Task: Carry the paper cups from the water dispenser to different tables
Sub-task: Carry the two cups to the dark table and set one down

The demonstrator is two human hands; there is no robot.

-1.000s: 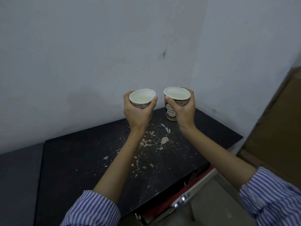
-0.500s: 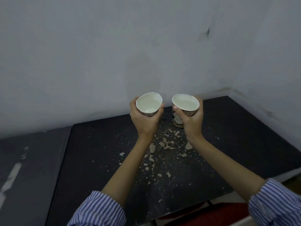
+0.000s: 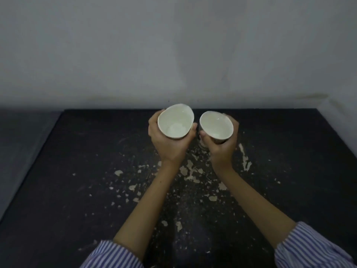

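Two white paper cups are held side by side above a black table (image 3: 77, 190). My left hand (image 3: 170, 146) grips the left paper cup (image 3: 175, 123), whose rim is squeezed into an oval. My right hand (image 3: 222, 146) grips the right paper cup (image 3: 216, 124), which has dark print on its side. Both cups hold clear water. They hang over the far middle of the table, close to the wall, and the rims are a small gap apart.
The table top is dark and scuffed, with pale flakes (image 3: 190, 171) of chipped surface scattered under my arms. A grey-white wall (image 3: 173, 55) rises right behind the table. A lower grey surface (image 3: 21, 144) adjoins the table on the left.
The view has swung to face the table squarely and looks more steeply down. Both hands with their cups now sit lower and farther over the table, near the wall.
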